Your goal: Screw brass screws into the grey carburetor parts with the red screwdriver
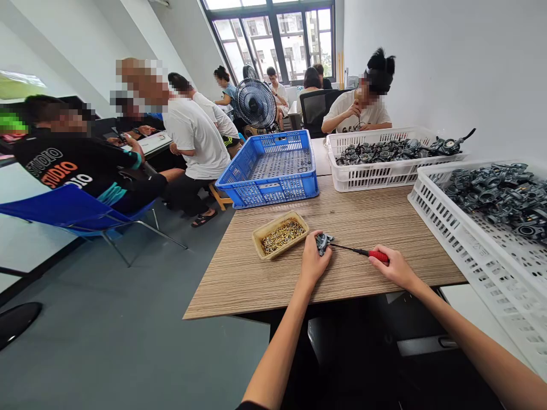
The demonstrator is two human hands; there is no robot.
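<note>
The screwdriver (361, 251) lies nearly parallel to the near edge of the tabletop (226, 290), its handle toward the right edge and slanting slightly nearer the person, its shaft pointing left at the small metal part (323, 244). The tip meets the part's right side; whether it sits in a screw is too small to tell. The left hand (315, 257), nearer the part, has its fingers closed around it, above the tabletop's near edge; the part sticks out past the fingertips, toward the far edge. The right hand's (394, 266) fingers are wrapped around the red handle end. The dish of screws (280, 237) sits just beyond the left hand, toward the left edge.
</note>
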